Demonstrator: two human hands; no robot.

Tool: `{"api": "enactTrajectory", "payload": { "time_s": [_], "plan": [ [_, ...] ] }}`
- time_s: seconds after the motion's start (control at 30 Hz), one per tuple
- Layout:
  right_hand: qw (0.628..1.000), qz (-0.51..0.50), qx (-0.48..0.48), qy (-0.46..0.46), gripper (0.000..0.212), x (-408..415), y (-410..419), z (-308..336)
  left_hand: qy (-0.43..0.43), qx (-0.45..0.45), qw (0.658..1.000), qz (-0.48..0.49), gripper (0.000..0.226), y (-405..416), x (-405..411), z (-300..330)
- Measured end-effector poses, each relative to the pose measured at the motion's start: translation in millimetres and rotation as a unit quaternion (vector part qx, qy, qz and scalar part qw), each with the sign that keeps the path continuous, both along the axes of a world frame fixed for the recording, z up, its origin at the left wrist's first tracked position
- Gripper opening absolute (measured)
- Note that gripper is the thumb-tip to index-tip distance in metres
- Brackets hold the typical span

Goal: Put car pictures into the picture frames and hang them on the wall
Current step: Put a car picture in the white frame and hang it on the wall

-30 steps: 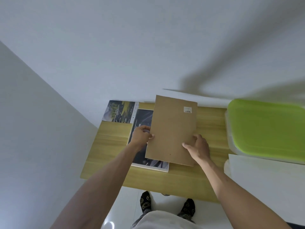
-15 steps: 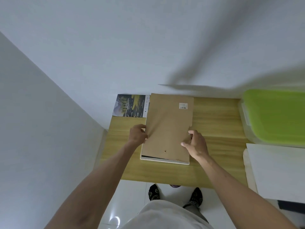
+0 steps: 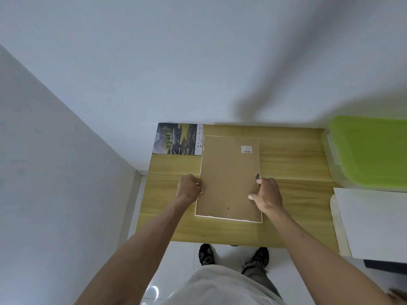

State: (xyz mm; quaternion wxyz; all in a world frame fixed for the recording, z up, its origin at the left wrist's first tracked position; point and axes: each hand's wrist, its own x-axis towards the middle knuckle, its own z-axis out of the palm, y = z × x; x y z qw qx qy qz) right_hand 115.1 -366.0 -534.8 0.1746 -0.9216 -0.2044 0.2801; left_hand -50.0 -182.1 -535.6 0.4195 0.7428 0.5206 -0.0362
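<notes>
Brown fibreboard faces up at us: the backing board (image 3: 230,175) lies seated in the white picture frame (image 3: 229,219), whose thin rim shows along the board's near and left edges. We take the frame as our landmark; it lies flat, back upward, on the wooden table (image 3: 293,164). Our left hand (image 3: 189,189) is curled against the frame's left edge, fingers bent inward at the rim. Our right hand (image 3: 266,195) rests on the board's right side, thumb lying on the brown surface and fingertips bent at the frame's right edge beside a small dark tab (image 3: 257,177); neither hand lifts anything. A white barcode sticker (image 3: 246,149) sits near the board's far right corner, and a small hole (image 3: 228,208) near its closer end. Just beyond the frame's far left corner, touching it, lies a car picture (image 3: 176,139). Well to the right of the frame stands a clear bin with a green lid (image 3: 372,150), and nearer us a white sheet (image 3: 374,221).
</notes>
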Motion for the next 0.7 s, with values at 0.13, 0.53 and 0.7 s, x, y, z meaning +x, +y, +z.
{"api": "enactTrajectory", "payload": {
  "time_s": [0.13, 0.53, 0.7],
  "plan": [
    [1.000, -0.008, 0.000, -0.004, 0.062, -3, 2, -2, 0.017, 0.018, 1.000, -0.007, 0.004, -1, 2, 0],
    [0.944, 0.238, -0.174, -0.147, 0.108, 17, 34, 8, 0.174, 0.247, 0.885, -0.355, 0.046, 15, 36, 16],
    [0.910, 0.329, -0.235, -0.095, 0.140, 42, 52, 5, 0.248, 0.235, 0.827, -0.447, 0.135, 31, 64, 6]
  ]
}}
